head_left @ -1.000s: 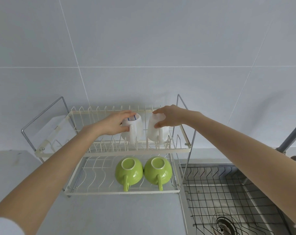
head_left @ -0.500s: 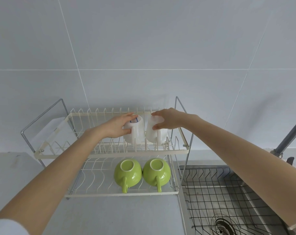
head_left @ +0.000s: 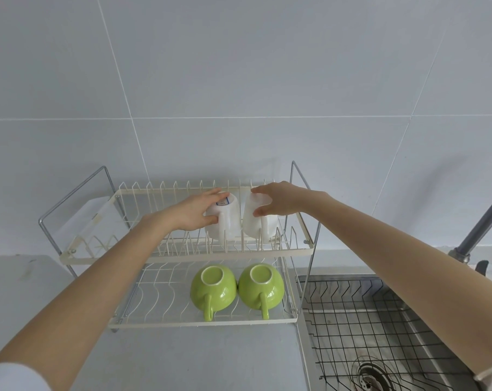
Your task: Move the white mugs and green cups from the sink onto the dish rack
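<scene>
Gripping one inverted white mug (head_left: 223, 221) in my left hand (head_left: 195, 211) and another (head_left: 253, 221) in my right hand (head_left: 278, 201) on the dish rack's (head_left: 182, 253) upper tier; glazed ceramic, slippery and fragile, so I hold the bodies.

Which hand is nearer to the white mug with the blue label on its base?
Left. The left hand grips the white mug with the blue label on the upper tier. The right hand holds the other white mug, just to its right.
</scene>
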A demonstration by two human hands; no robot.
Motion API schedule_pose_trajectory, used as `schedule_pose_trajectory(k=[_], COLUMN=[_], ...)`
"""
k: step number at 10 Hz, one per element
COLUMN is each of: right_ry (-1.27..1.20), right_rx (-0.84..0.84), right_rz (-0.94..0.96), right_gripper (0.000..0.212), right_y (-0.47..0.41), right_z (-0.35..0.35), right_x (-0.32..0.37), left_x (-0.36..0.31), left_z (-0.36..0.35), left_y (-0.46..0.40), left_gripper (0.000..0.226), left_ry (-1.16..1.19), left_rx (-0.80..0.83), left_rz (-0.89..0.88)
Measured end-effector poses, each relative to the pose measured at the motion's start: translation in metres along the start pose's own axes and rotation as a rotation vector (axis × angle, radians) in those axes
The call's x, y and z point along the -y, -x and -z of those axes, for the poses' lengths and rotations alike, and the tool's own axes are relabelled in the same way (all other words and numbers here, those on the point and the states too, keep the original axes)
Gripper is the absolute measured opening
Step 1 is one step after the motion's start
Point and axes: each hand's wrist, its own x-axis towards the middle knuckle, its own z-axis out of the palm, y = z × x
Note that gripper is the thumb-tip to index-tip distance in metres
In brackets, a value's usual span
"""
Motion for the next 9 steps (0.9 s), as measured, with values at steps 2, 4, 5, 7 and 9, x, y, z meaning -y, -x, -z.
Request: schedule_pose_trajectory(k=[2, 4, 5, 7, 9], right_ry=[0.042, 0.069, 0.066, 0.130, 0.230], right_rx=[0.001, 0.000, -0.017, -0.044, -0.148], right_rz=[0.012, 0.020, 0.026, 0.041, -0.004], right_gripper=[0.068, 0.067, 0.066, 0.066, 0.066], right_y=[0.001, 0.008, 0.015, 0.039, 0.066], right_z=[-0.002, 0.003, 0.009, 0.028, 0.060], right_x=[-0.001, 0.002, 0.004, 0.007, 0.000], left_x=[0.000, -0.002, -0.008, -0.039, -0.078], left_z=[0.002, 0.009, 0.014, 0.037, 0.058], left_y=[0.002, 0.009, 0.014, 0.032, 0.043], left_gripper=[0.063, 0.060, 0.058, 0.060, 0.065], left_ry=[-0.041, -0.047, -0.147, -0.295, -0.348], left_rx=[0.052, 0.048, 0.030, -0.050, -0.173], left_rz=[0.020, 0.074, 0.097, 0.178, 0.262])
